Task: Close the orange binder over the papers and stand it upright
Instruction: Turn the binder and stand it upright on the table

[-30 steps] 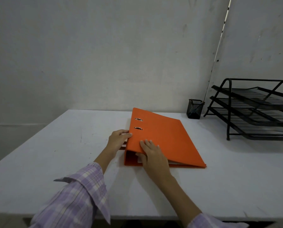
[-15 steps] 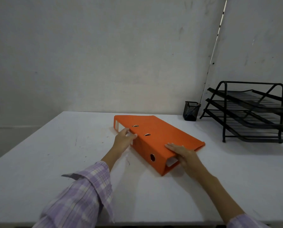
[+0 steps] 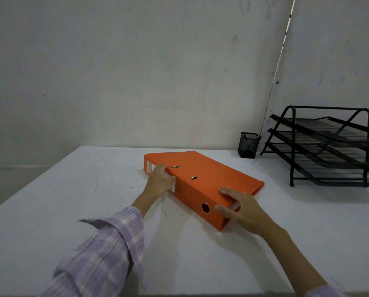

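Note:
The orange binder (image 3: pixel 209 179) lies flat and closed on the white table (image 3: pixel 72 211), turned at an angle with its spine facing me and to the left. White paper edges show at its near right end. My left hand (image 3: pixel 159 182) rests against the spine near the white label, fingers on the top edge. My right hand (image 3: pixel 243 209) grips the near end of the binder, thumb on the spine by the round finger hole, fingers on the cover.
A black mesh pen cup (image 3: pixel 248 145) stands at the back of the table by the wall. A black three-tier wire tray rack (image 3: pixel 329 146) occupies the back right corner. The table's left edge runs diagonally at the left.
The binder has been rotated counter-clockwise, so its spine now faces me. My right hand moved from the cover to the near end; my left hand stayed on the spine.

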